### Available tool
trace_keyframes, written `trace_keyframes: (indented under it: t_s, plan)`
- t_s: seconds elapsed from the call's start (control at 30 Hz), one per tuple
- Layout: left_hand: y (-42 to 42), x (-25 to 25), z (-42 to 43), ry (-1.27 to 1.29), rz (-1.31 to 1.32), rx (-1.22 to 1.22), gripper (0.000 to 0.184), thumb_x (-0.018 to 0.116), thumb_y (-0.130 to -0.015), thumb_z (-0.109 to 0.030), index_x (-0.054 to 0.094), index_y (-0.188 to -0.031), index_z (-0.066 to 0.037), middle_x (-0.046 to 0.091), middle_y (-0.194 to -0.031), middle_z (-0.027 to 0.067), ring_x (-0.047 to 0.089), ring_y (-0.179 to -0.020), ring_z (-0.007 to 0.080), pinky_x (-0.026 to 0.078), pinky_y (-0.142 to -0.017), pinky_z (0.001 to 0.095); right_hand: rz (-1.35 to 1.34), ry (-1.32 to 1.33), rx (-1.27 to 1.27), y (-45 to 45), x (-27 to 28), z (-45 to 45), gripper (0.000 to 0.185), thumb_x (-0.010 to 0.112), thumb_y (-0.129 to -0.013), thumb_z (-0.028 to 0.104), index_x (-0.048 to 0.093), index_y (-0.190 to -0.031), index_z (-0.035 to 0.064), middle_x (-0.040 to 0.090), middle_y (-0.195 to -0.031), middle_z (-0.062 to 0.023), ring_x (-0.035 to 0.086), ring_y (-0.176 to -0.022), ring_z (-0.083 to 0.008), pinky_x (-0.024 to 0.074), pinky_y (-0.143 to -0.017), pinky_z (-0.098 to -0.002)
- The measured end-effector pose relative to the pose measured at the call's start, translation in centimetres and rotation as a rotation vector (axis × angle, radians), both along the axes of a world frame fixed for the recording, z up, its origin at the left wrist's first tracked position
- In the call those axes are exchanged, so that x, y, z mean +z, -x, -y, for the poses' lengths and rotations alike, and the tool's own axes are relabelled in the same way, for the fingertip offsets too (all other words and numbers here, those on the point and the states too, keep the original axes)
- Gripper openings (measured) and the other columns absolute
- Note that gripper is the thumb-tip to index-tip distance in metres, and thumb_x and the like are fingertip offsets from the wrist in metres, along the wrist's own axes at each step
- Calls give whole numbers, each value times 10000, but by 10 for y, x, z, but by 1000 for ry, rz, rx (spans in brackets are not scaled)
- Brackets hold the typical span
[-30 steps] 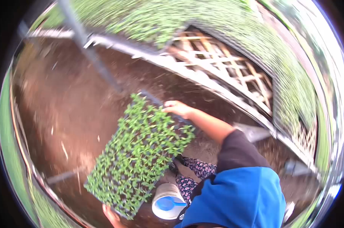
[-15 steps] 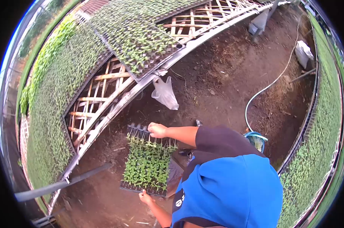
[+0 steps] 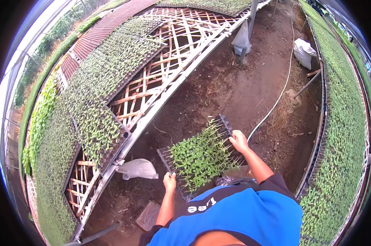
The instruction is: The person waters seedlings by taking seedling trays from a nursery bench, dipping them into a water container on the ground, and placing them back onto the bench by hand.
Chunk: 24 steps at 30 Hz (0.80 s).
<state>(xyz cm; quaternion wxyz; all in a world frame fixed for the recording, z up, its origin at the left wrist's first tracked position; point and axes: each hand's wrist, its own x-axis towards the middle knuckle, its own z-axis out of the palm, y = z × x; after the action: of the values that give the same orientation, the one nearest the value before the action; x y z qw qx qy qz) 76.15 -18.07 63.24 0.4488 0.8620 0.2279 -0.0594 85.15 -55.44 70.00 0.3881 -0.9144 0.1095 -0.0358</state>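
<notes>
A dark seedling tray full of green seedlings is held in front of the blue shirt, between both hands. My left hand is closed on the tray's left edge, with the thumb up. On the opposite, right edge, my right hand grips the black rim. The tray is off the ground and looks tilted. Dark footwear or clothing shows partly below its lower right side.
A lattice bench with seedling trays runs along the left. Plastic bags hang at its edge and by a post. A hose, a white sack, a flat block and another planted bench are in view.
The view has swung round along the aisle between the benches. The held tray now lies crosswise in front of the body, still in both hands, and more of the left lattice bench shows.
</notes>
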Motion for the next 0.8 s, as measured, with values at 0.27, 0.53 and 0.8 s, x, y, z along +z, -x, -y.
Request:
trace_keyframes:
  t_s: [0.27,0.53,0.8]
  plan:
    - [-264,77,227,-42,329,-543,241,556,-742,-171,393,-662,-13,442,-658,140,466,-632,315,367,-576,393,227,-98,-551,-27,54,226,223,585,-720,109,508,-846,-58,421,-678,-23,388,-611,-96,359,-586,-222]
    - [-518,124,391,143,546,-666,254,560,-738,-179,400,-687,11,453,-639,145,457,-589,254,370,-556,347,328,-172,-660,-165,149,340,185,541,-766,80,397,-650,87,300,-618,69,266,-568,-36,230,-502,-188]
    - [-722,203,401,264,527,-574,208,546,-771,-172,447,-721,3,418,-562,29,360,-528,95,320,-483,284,389,-347,-548,-373,243,388,185,535,-770,71,400,-645,93,352,-638,61,295,-602,-41,248,-557,-193]
